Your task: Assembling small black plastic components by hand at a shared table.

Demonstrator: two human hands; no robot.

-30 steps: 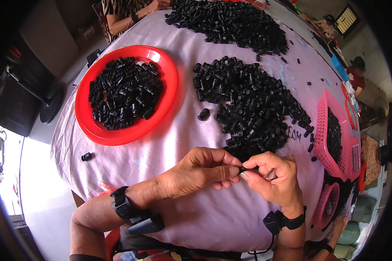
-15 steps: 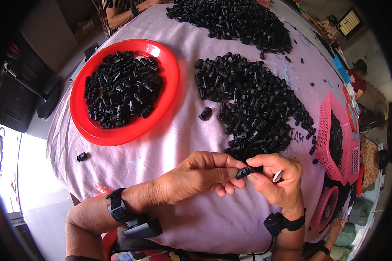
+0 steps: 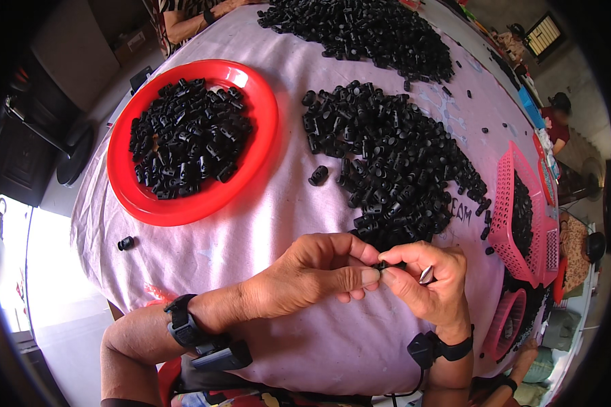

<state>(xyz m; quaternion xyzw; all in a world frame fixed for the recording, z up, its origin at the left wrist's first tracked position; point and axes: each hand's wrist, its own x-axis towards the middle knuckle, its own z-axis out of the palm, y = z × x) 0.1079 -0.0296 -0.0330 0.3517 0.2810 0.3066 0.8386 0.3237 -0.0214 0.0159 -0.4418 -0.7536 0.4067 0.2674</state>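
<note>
My left hand (image 3: pixel 312 275) and my right hand (image 3: pixel 428 281) meet over the near side of the cloth. Between their thumbs and forefingers they pinch one small black cord lock (image 3: pixel 391 265), mostly covered by the fingertips. A silver tool with a pointed end (image 3: pixel 426 274) sticks out from the curled fingers of my right hand; the rest of it is hidden. Just beyond my hands lies a pile of similar black cord locks (image 3: pixel 400 163). To the left, a round red tray (image 3: pixel 261 156) holds a heap of them.
Another black pile (image 3: pixel 366 34) lies at the far side. Single pieces rest apart, one (image 3: pixel 125 243) at the left and one (image 3: pixel 318 176) by the middle pile. Pink baskets (image 3: pixel 502 227) stand at the right. Another person's arm (image 3: pixel 187 27) shows at the far left.
My fingertips have closed in over the cord lock, which showed more before. The silver tool in my right hand has shifted and tilted slightly.
</note>
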